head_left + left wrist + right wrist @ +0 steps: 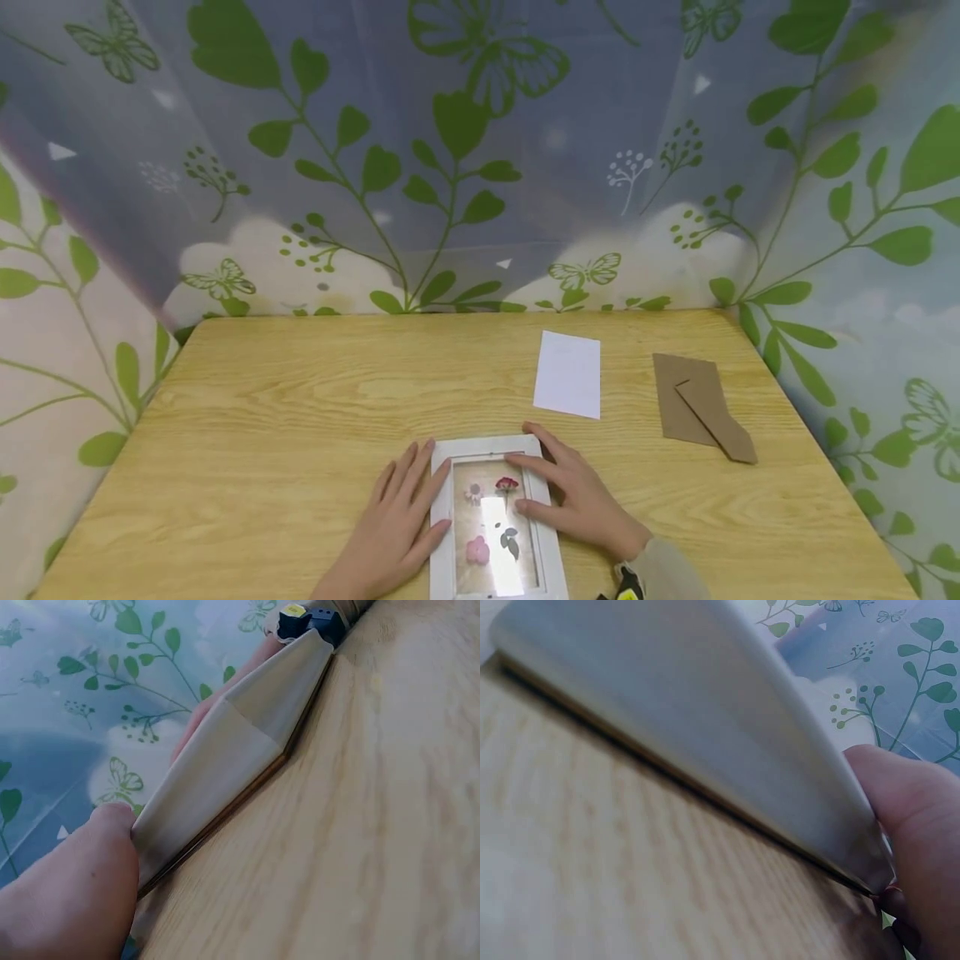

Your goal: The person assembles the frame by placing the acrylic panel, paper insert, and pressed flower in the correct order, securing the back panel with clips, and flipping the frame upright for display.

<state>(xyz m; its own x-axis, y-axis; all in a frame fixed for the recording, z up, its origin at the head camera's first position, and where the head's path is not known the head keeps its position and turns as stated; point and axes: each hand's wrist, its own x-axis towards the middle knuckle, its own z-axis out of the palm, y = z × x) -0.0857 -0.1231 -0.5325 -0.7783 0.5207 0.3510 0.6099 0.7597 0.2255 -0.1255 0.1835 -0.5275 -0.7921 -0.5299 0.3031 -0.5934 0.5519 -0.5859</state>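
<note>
The person is wearing a beige cloth sleeve (667,571) on the right arm, the arm nearer the right edge of the counter (795,508). The cuff is ending around the wrist, where a small, blocky black wrist-worn unit (628,585) is showing a bright yellow patch. In the left wrist view, its dark casing is looking ridged. Both the left grip (401,529) and right grip (581,504) are going gloveless.

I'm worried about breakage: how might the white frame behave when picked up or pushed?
The white frame would likely stay stiff, given its thick, straight sides. Its clear pane shows glare, so it's probably slick and perhaps fragile. Lying flat, the frame seems unlikely to tip.
</note>
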